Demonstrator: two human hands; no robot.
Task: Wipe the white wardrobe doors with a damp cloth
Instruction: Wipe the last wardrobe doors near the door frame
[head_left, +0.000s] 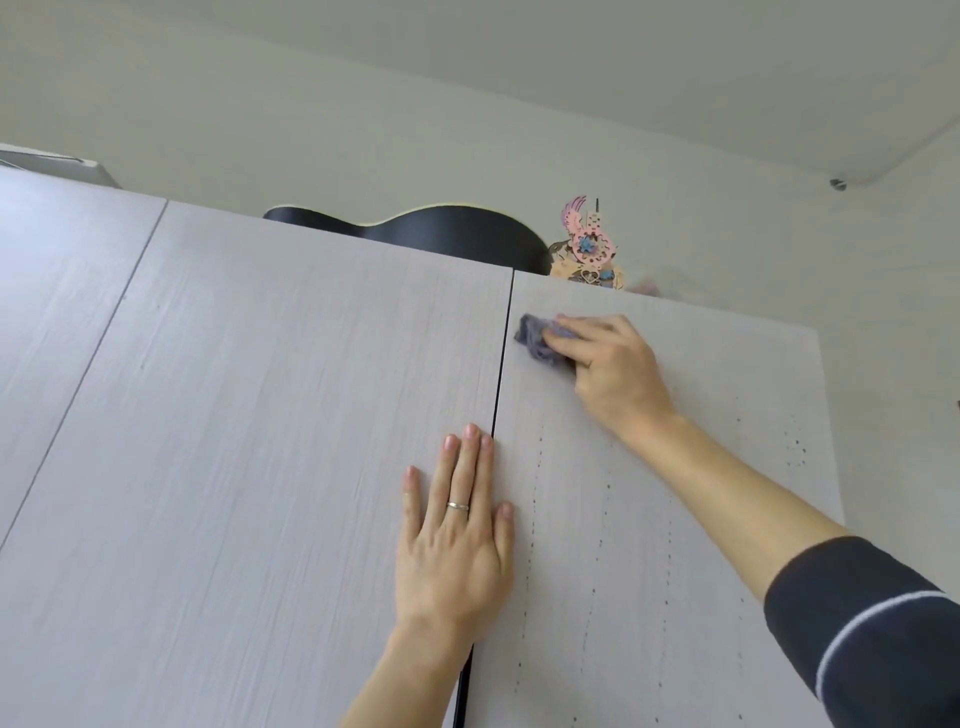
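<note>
I look up at white wood-grain wardrobe doors. My right hand (605, 364) presses a crumpled purple-grey cloth (537, 340) against the upper left corner of the right door (675, 519), close to the top edge and the gap between doors. Its fingers curl over the cloth. My left hand (457, 525) lies flat with straight fingers on the middle door (285, 415), right beside the dark gap; a ring sits on one finger. Trails of dark droplets run down the right door below the cloth.
On top of the wardrobe stand a black guitar-shaped case (441, 228) and a pink and blue ornament (587, 244). A third door (62, 291) lies at the far left. White wall and ceiling rise above; the wardrobe's right edge borders the wall.
</note>
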